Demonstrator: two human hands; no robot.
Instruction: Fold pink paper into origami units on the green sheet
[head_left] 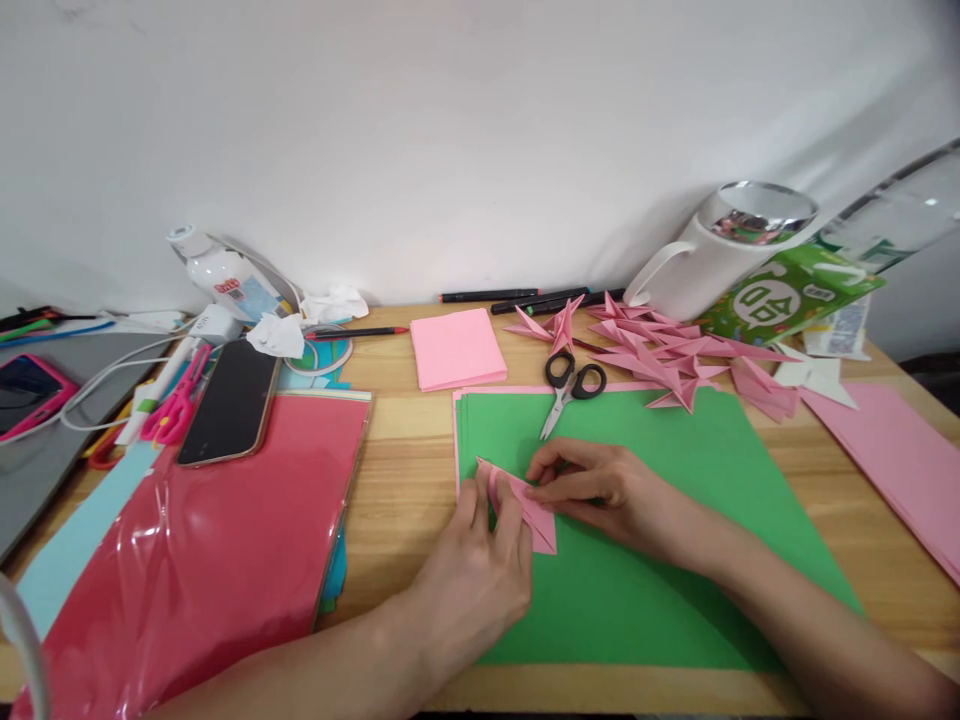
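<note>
A small folded sheet of pink paper point(541, 518) lies on a large green sheet point(645, 590). Fingers of my left hand point(480, 560) press on its left part, bent and closed over it. From the right, my right hand point(600, 485) pinches the paper's upper edge between thumb and fingertips. My left fingers hide some of its folds. Just above my hands are scissors point(564, 392) with black handles, blades pointing toward me. Folded pink paper pieces point(660, 350) with sharp points are heaped behind the green sheet, and a stack of square pink paper point(457, 348) sits left of them.
At left, a phone point(231, 402) rests on a red paper pack point(225, 540), beside pink scissors point(177, 400) and cables. Behind stands a white bottle point(225, 275). A white mug point(705, 260) and a green packet point(787, 295) stand back right. Pink sheets point(900, 460) lie at right.
</note>
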